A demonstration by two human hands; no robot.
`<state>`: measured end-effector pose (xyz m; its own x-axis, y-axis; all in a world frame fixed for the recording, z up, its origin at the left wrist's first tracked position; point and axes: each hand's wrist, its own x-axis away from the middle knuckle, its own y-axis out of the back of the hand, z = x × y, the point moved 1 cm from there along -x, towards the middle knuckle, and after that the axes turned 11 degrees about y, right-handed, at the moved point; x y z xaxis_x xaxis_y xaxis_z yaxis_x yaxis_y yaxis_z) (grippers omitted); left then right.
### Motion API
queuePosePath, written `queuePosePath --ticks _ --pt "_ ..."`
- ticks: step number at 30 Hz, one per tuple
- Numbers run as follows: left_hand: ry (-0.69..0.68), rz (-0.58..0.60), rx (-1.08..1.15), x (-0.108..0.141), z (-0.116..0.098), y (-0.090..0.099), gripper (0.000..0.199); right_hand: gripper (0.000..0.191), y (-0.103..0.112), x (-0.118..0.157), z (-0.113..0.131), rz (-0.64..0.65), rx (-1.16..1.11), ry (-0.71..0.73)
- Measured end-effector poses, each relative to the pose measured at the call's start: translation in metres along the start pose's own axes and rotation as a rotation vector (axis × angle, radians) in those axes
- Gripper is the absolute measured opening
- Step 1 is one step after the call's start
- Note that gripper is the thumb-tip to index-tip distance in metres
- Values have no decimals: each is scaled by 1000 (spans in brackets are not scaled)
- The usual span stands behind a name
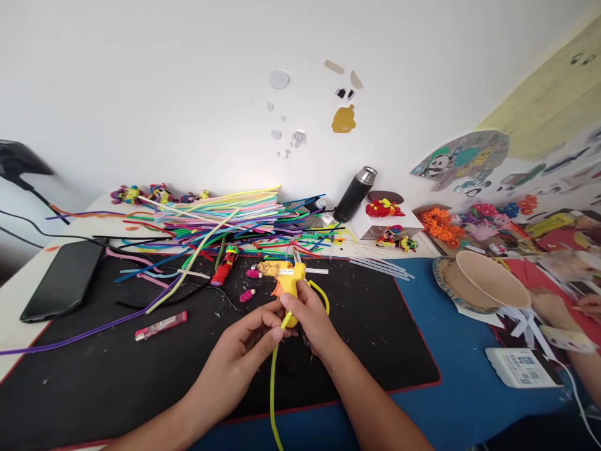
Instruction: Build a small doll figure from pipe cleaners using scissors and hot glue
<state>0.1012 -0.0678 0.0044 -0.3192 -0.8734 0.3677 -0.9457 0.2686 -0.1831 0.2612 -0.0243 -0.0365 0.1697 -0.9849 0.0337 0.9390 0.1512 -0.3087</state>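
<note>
A long yellow pipe cleaner (pixel 273 388) is pinched between thumb and fingers of my left hand (pixel 246 344). My right hand (pixel 315 318) pinches the same pipe cleaner a little higher, and a yellow strand curves out behind it. Just beyond my fingertips is a yellow hot glue gun (pixel 282 271) with an orange trigger and a clear glue stick (pixel 317 271) at its back. Its handle is partly hidden by my hands; whether my right hand touches it I cannot tell. Two small pink figures (pixel 246 295) and a red wrapped figure (pixel 226 266) lie left of the gun.
A heap of coloured pipe cleaners (pixel 220 216) spans the back. A phone (pixel 66 280) and a pink lead case (pixel 161 326) lie left. A black flask (pixel 355 193) leans behind, with loose glue sticks (pixel 382 267) before it. At right, a person's arm (pixel 563 310) is near a bowl (pixel 493 279).
</note>
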Motion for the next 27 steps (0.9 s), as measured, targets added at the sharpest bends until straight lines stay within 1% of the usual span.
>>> queuePosePath --ticks 6,8,10,12,14,15,17,18,20,22,24,27 --pt "-77 -14 -117 -7 -4 7 33 36 -9 -10 1 77 30 7" --pt "-92 -20 -149 -9 -7 13 34 34 -10 -14 2 87 43 14" --pt "-109 -48 -182 -13 -13 25 33 36 -11 -19 3 112 38 0" --pt "-144 -133 -224 -19 -21 41 32 40 -12 -27 5 123 15 -21" --pt "-160 -265 -249 -28 -31 58 33 43 -13 -36 7 93 -16 -21" --pt "-163 -311 -245 -34 -35 66 33 44 -13 -41 7 68 -29 -8" --pt "-189 -376 -226 -47 -41 77 35 46 -16 -49 6 25 -55 31" --pt "-204 -388 -211 -54 -43 81 34 47 -17 -53 4 13 -67 52" --pt "-203 -378 -156 -66 -41 84 35 50 -17 -56 0 16 -77 88" --pt "-171 -340 -102 -75 -36 85 36 53 -14 -55 -5 51 -62 98" --pt "-140 -308 -74 -81 -30 84 36 58 -9 -52 -9 92 -24 90" --pt "-104 -268 -66 -83 -25 81 37 63 1 -47 -10 102 23 99"
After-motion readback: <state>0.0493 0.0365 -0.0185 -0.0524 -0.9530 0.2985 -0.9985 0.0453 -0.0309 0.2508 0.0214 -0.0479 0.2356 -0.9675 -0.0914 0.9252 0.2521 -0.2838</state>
